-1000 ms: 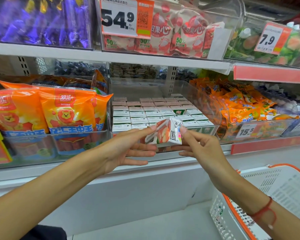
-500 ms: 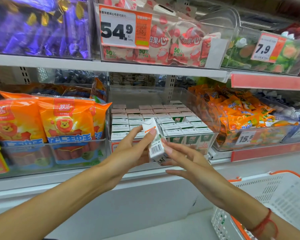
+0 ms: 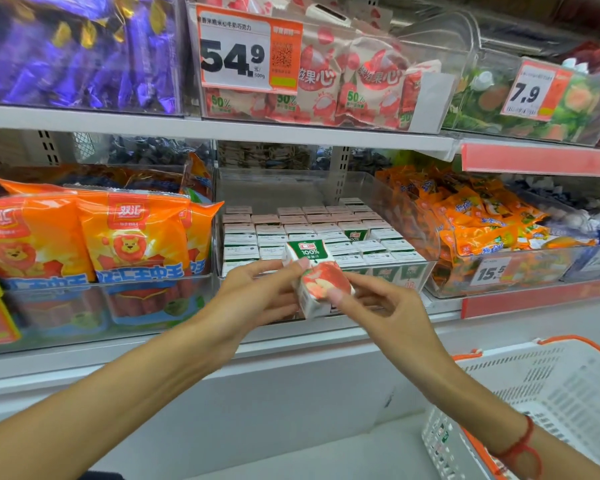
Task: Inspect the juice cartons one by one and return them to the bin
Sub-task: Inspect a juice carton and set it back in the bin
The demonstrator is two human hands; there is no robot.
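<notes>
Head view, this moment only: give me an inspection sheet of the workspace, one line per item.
Surface: white store shelf with clear bins above and below.
Job's things: one juice carton held up tilted, apple picture toward the camera; clear bin behind it packed with rows of cartons.
Clutter: orange snack bags left of the bin, orange packets right of it, price tag above.
Grippers: left hand and right hand both pinch the carton.
Cables: nothing seen.
Surroundings: white basket with orange rim at lower right; red cord on the right wrist.
</notes>
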